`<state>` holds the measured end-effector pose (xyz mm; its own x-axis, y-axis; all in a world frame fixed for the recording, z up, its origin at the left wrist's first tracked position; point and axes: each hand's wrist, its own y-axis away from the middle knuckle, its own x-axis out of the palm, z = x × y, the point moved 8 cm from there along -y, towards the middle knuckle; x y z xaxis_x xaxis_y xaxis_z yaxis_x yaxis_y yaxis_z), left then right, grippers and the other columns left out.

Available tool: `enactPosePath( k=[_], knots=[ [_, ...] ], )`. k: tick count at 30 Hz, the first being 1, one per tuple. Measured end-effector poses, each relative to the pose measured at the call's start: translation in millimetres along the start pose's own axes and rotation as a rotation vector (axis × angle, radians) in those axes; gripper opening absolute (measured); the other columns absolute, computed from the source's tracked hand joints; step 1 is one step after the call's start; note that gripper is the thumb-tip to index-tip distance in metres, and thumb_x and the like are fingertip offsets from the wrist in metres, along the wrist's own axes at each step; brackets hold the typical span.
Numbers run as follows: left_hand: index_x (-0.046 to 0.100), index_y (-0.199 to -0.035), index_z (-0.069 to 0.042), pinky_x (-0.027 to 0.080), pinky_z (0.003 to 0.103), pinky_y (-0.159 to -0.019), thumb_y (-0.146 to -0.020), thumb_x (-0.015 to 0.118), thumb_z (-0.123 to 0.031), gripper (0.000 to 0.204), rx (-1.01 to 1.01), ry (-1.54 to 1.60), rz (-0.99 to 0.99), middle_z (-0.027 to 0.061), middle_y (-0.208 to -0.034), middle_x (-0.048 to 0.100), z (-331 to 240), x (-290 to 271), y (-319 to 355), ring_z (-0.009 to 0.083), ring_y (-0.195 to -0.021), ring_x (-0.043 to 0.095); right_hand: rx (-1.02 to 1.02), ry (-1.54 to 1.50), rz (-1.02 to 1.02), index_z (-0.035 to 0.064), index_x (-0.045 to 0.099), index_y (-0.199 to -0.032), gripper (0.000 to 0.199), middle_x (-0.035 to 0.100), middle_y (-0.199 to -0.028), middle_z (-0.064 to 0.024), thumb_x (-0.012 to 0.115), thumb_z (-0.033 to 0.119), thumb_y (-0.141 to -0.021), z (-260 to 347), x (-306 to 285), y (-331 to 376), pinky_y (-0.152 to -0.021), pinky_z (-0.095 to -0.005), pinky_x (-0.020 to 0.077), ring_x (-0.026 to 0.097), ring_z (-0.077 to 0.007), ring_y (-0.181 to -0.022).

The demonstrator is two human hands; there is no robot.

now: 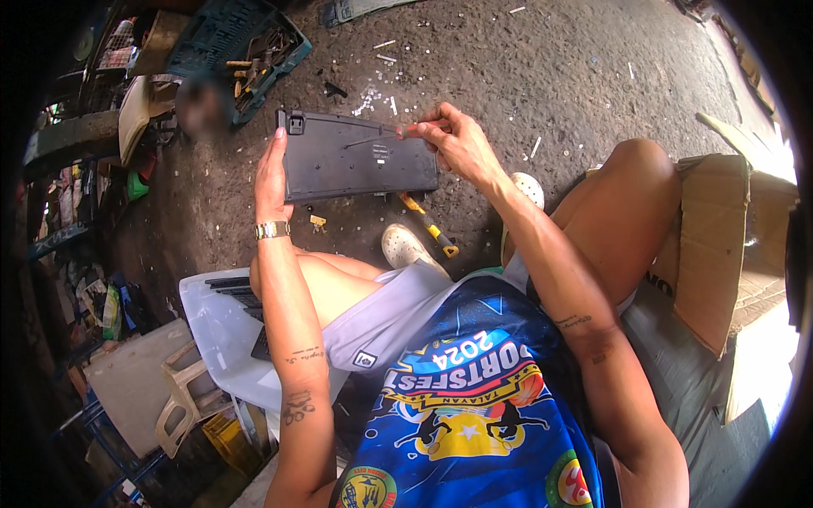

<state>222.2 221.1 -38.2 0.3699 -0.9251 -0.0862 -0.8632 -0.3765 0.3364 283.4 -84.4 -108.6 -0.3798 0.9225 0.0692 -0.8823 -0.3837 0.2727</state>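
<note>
Beige chair (190, 381), one, armrests showing, at far left. White seat (196, 309), one, with dark keyed panels (240, 292) on it, partly hidden by the left forearm, count unclear. Toolbox (216, 35), one, teal, lying open on the floor, tools inside too jumbled to count. Yellow crate (227, 442), one, below the seat. Left hand (271, 173), one, wrist bearing one metal watch (273, 229); forearm straight up from the lower edge, hand upright, gripping the left end of the keyboard, one digit along its edge, the others hidden. Keyboard (330, 173), one, black, underside up, one label, held above the floor between the hands. Shoes, two, pale: one (405, 245) below the keyboard, one (528, 190) beside the right forearm. Screwdriver (410, 131), one, red handle, shaft slanting leftward over the underside, tip seemingly touching. Hammer (434, 230), one, yellow and black, on the floor beyond the first shoe. Right hand (461, 146), one, forearm angled up and leftward, wrist bent, thumb and forefinger pinching the red handle, remaining fingers curled. Cardboard box (707, 245), one, at far right.
</note>
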Motion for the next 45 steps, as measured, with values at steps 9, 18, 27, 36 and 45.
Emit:
enactPosePath(
  k=[9, 18, 27, 36, 45],
  knots=[
    [0.056, -0.143, 0.004, 0.051, 0.032, -0.102, -0.103, 0.063, -0.045, 0.064, 0.033, -0.215, -0.015, 0.0133, -0.137, 0.064, -14, 0, 0, 0.0189, -0.120, 0.063, 0.370, -0.188, 0.088, 0.0030, 0.072, -0.105, 0.036, 0.045, -0.058, 0.0052, 0.063, 0.038, -0.102, -49, 3, 17, -0.042, -0.0274, 0.0255, 0.034, -0.0069, -0.044],
    [0.063, -0.136, -0.001, 0.055, 0.028, -0.091, -0.103, 0.061, -0.050, 0.058, 0.043, -0.274, 0.068, 0.0095, -0.121, 0.071, -16, 7, -4, 0.0154, -0.105, 0.069, 0.397, -0.115, 0.327, 0.0043, 0.075, -0.106, 0.043, 0.053, -0.063, -0.0003, 0.059, 0.044, -0.105, -24, 6, 19, -0.039, -0.0262, 0.0343, 0.039, -0.0083, -0.046],
    [0.064, -0.135, -0.001, 0.056, 0.030, -0.090, -0.105, 0.059, -0.047, 0.055, 0.041, -0.249, 0.018, 0.0095, -0.122, 0.071, -18, 3, -5, 0.0159, -0.105, 0.069, -0.162, 0.224, 0.032, 0.0104, 0.059, -0.132, 0.038, 0.077, -0.115, -0.0095, 0.054, 0.040, -0.107, 21, 3, 8, -0.096, -0.0462, 0.0550, 0.070, -0.0358, -0.110],
    [0.063, -0.136, 0.000, 0.056, 0.031, -0.092, -0.105, 0.059, -0.046, 0.055, 0.038, -0.215, 0.027, 0.0102, -0.124, 0.071, -18, 3, -4, 0.0166, -0.107, 0.069, -0.179, 0.328, 0.067, 0.0082, 0.055, -0.134, 0.037, 0.077, -0.112, -0.0139, 0.053, 0.035, -0.108, 15, 3, 1, -0.095, -0.0484, 0.0538, 0.071, -0.0385, -0.106],
    [0.064, -0.135, 0.000, 0.053, 0.031, -0.095, -0.105, 0.061, -0.046, 0.055, 0.066, -0.200, -0.012, 0.0105, -0.125, 0.070, -15, 0, -3, 0.0168, -0.109, 0.068, 0.014, 0.292, 0.128, 0.0166, 0.052, -0.145, 0.051, 0.076, -0.103, -0.0197, 0.062, 0.045, -0.103, 12, -1, -7, -0.098, -0.0430, 0.0522, 0.069, -0.0308, -0.116]
  ],
)
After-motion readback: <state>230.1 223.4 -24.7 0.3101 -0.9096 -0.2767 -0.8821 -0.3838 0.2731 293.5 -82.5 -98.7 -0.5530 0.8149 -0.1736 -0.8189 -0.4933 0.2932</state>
